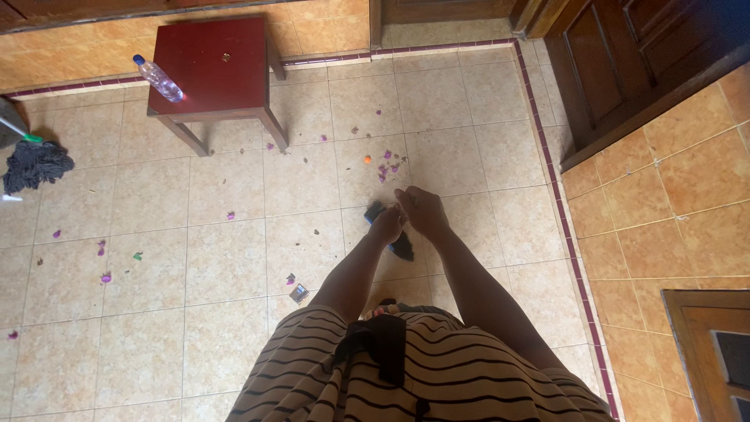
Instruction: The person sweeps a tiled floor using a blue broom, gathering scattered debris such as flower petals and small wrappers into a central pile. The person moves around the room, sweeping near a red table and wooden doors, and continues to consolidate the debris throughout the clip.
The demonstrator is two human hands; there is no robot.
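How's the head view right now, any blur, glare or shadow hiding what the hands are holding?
Head view: floor tiles evenly lit and sharp, no glare; left hand and right hand slightly motion-soft, pressed together over a dark object too shaded to identify; the wooden door at upper right sits in deep shadow; wide-angle lens bends the tile lines.

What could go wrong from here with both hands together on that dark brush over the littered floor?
1. The dark brush sits mostly hidden between the left hand and right hand; a loose hold might drop it.
2. Purple scraps lie scattered widely; some could be missed.
3. The bottle lies at the edge of the red stool; a bump might roll it off.
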